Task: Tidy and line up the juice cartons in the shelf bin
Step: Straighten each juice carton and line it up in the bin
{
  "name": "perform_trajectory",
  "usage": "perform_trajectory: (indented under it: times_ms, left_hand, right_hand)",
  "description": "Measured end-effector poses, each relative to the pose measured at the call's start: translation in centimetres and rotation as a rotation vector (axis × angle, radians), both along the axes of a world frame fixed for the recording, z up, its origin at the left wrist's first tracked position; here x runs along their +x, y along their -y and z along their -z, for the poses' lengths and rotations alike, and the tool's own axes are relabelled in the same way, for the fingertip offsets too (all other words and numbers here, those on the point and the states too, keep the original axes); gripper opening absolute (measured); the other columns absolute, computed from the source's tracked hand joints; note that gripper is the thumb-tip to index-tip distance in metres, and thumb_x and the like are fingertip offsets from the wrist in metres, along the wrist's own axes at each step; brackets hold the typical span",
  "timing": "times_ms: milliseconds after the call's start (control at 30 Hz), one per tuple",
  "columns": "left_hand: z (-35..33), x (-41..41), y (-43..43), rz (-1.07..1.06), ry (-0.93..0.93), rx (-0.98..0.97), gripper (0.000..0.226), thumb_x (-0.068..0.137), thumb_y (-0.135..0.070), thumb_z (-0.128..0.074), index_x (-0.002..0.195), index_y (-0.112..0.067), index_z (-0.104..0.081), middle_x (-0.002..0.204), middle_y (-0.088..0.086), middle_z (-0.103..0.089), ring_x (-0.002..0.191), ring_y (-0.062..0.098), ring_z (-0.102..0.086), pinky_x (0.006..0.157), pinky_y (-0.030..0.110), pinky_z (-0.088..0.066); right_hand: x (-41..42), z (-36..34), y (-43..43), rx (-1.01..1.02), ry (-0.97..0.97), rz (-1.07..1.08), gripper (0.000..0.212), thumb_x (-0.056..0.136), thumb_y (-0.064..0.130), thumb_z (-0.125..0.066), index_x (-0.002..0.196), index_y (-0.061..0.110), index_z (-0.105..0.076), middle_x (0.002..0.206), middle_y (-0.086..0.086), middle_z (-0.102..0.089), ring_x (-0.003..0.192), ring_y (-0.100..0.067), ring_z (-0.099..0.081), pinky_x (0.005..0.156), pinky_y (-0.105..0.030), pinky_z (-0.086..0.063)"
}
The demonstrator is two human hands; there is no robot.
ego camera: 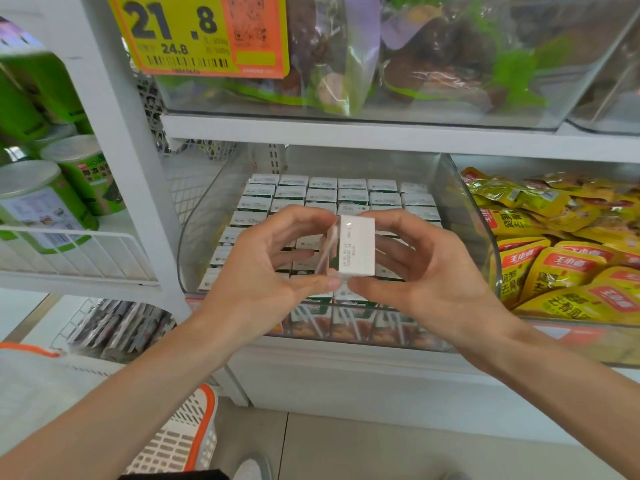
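A clear plastic shelf bin (194, 244) holds several small white-topped juice cartons (322, 194) standing in rows. In front of the bin I hold one juice carton (356, 249) up with both hands, its white top facing me. My left hand (263, 271) pinches it from the left, thumb under it and fingers curled over its top edge. My right hand (426, 271) grips it from the right, thumb at its lower corner. The hands hide the middle cartons in the bin.
A neighbouring bin of yellow snack packets (554, 258) sits to the right. Green canisters (45, 202) stand on a wire shelf to the left. Above is a bin of bagged goods (381, 64) with a yellow price tag (197, 36). A white-and-orange basket (187, 434) stands on the floor.
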State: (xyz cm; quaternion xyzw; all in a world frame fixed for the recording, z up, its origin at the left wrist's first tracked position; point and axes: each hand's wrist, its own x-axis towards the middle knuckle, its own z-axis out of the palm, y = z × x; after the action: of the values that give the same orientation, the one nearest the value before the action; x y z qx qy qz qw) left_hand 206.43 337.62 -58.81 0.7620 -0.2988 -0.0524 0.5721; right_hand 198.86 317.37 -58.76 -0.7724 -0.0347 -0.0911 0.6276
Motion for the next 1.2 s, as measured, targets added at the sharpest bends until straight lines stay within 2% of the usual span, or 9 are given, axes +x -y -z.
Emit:
perform_trajectory:
  times_ms: [267,433,500,600,700,867,933,1100,1200]
  left_hand:
    - [-0.2,-0.1,0.0,0.001,-0.008,0.01,0.061,0.073,-0.005,-0.091,0.124,-0.03,-0.067,0.123,-0.021,-0.073,0.124,-0.001,-0.064,0.104,0.031,-0.053]
    - [-0.4,-0.5,0.1,0.014,-0.046,-0.016,0.055,0.082,-0.026,-0.083,0.133,-0.034,-0.062,0.12,-0.024,-0.074,0.115,-0.007,-0.067,0.092,0.007,-0.05]
    - [-0.6,-0.7,0.2,0.016,-0.081,-0.019,0.052,0.087,-0.035,-0.075,0.137,-0.036,-0.061,0.121,-0.022,-0.074,0.113,-0.009,-0.066,0.087,0.005,-0.049]
    - [-0.8,-0.9,0.4,0.028,-0.065,0.0,0.047,0.092,-0.034,-0.07,0.139,-0.038,-0.062,0.129,-0.015,-0.07,0.116,-0.005,-0.065,0.095,0.014,-0.054]
    - [-0.8,-1.1,0.5,0.043,-0.055,0.01,0.049,0.09,-0.034,-0.072,0.138,-0.041,-0.062,0.13,-0.014,-0.068,0.114,0.001,-0.068,0.101,0.022,-0.054]
    - [-0.8,-1.1,0.4,0.067,-0.048,-0.007,0.05,0.089,-0.042,-0.071,0.138,-0.043,-0.062,0.124,-0.023,-0.069,0.114,-0.001,-0.067,0.097,0.017,-0.054]
    - [-0.7,-1.1,0.4,0.091,-0.028,0.013,0.052,0.089,-0.039,-0.071,0.14,-0.04,-0.061,0.125,-0.021,-0.069,0.115,0.005,-0.067,0.096,0.024,-0.057]
    - [-0.3,-0.9,0.5,0.045,0.034,0.031,0.049,0.089,-0.036,-0.072,0.135,-0.046,-0.062,0.125,-0.018,-0.071,0.107,0.012,-0.07,0.093,0.025,-0.058]
    - [-0.2,-0.8,0.4,0.01,0.028,0.002,0.045,0.087,-0.037,-0.072,0.129,-0.051,-0.063,0.122,-0.015,-0.072,0.105,0.011,-0.072,0.093,0.027,-0.058]
  right_hand:
    - [0.0,0.3,0.1,-0.052,0.017,0.011,0.057,0.078,0.004,-0.091,0.128,0.024,-0.07,0.127,0.011,-0.075,0.126,-0.01,-0.068,0.111,-0.039,-0.052]
    - [0.2,0.0,0.3,0.13,-0.093,0.02,0.047,0.091,0.02,-0.081,0.135,0.029,-0.066,0.121,0.007,-0.078,0.113,-0.012,-0.075,0.1,-0.023,-0.057]
    - [0.4,-0.2,0.4,0.26,-0.181,0.013,0.042,0.1,0.023,-0.071,0.141,0.024,-0.061,0.119,0.0,-0.08,0.111,-0.019,-0.076,0.1,-0.026,-0.058]
    - [0.7,-0.7,0.3,0.399,-0.265,-0.031,0.036,0.107,0.025,-0.058,0.14,0.011,-0.062,0.12,-0.011,-0.079,0.112,-0.029,-0.076,0.1,-0.037,-0.06]
    - [0.6,-0.8,0.0,0.424,-0.305,-0.088,0.041,0.104,0.036,-0.06,0.13,0.005,-0.07,0.119,-0.012,-0.079,0.11,-0.03,-0.077,0.096,-0.032,-0.061]
    - [0.8,-1.4,-0.2,0.616,-0.366,-0.034,0.035,0.105,0.028,-0.059,0.125,0.003,-0.071,0.116,-0.018,-0.079,0.099,-0.029,-0.08,0.078,-0.032,-0.065]
    - [0.9,-1.8,-0.1,0.7,-0.42,0.002,0.034,0.106,0.03,-0.056,0.126,0.006,-0.071,0.113,-0.02,-0.079,0.094,-0.029,-0.081,0.07,-0.03,-0.065]
    - [0.8,-1.6,0.2,0.64,-0.541,-0.027,0.046,0.11,0.046,-0.045,0.13,0.013,-0.07,0.111,-0.022,-0.079,0.098,-0.03,-0.08,0.064,-0.025,-0.063]
    - [0.9,-1.6,0.2,0.587,-0.572,-0.057,0.055,0.11,0.055,-0.037,0.126,0.016,-0.072,0.109,-0.022,-0.079,0.09,-0.028,-0.081,0.058,-0.023,-0.061]
